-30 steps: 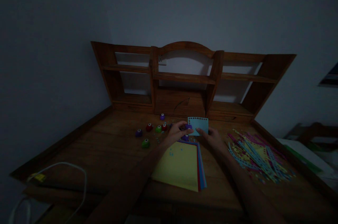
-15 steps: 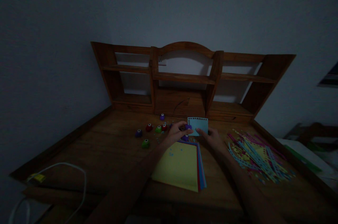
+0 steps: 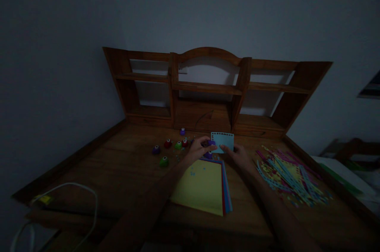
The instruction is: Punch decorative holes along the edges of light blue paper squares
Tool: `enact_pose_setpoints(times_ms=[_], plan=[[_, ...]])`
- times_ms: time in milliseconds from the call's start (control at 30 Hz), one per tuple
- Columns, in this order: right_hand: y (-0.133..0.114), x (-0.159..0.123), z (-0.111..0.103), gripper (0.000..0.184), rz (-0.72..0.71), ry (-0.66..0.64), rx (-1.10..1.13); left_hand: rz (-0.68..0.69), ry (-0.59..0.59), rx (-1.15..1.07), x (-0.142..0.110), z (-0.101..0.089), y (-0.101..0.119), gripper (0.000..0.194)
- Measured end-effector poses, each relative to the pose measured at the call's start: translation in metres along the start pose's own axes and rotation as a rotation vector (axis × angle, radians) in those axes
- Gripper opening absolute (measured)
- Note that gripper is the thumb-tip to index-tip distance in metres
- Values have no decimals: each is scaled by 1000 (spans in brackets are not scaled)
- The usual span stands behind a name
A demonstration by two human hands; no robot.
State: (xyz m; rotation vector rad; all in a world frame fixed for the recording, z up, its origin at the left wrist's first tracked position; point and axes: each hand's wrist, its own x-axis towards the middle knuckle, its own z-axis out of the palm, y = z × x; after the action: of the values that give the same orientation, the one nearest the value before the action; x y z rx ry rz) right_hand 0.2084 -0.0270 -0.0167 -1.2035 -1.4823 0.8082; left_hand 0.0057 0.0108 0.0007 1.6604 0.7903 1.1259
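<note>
My left hand (image 3: 198,149) is closed around a purple craft paper punch (image 3: 211,143), which sits at the left edge of a light blue sheet of paper (image 3: 224,140). Small punched holes run along the sheet's top edge and down its upper left side. My right hand (image 3: 239,155) pinches the lower right part of that sheet, thumb in front. Just below my left fingers lies another purple punch (image 3: 208,155). A stack of coloured paper (image 3: 202,188), yellow on top, lies in front of my hands with a few tiny blue cutouts on it.
Left of my hands stand several punches, among them a green one (image 3: 164,161), a red one (image 3: 168,144) and a dark purple one (image 3: 156,149). A heap of punched paper strips (image 3: 287,172) lies at right. Behind rises a wooden shelf (image 3: 208,85); a white cable (image 3: 95,200) hangs at left.
</note>
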Motion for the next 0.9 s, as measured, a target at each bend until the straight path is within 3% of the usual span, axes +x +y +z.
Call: enact_pose_setpoints(times_ms=[367, 667, 900], plan=[[0, -1, 2, 44, 16, -27, -10, -26, 68, 33, 0, 0, 2, 35], [-10, -3, 0, 42, -12, -58, -50, -27, 62, 42, 2, 0, -2, 35], [-3, -2, 1, 43, 13, -38, -40, -37, 67, 64, 1, -1, 0, 36]])
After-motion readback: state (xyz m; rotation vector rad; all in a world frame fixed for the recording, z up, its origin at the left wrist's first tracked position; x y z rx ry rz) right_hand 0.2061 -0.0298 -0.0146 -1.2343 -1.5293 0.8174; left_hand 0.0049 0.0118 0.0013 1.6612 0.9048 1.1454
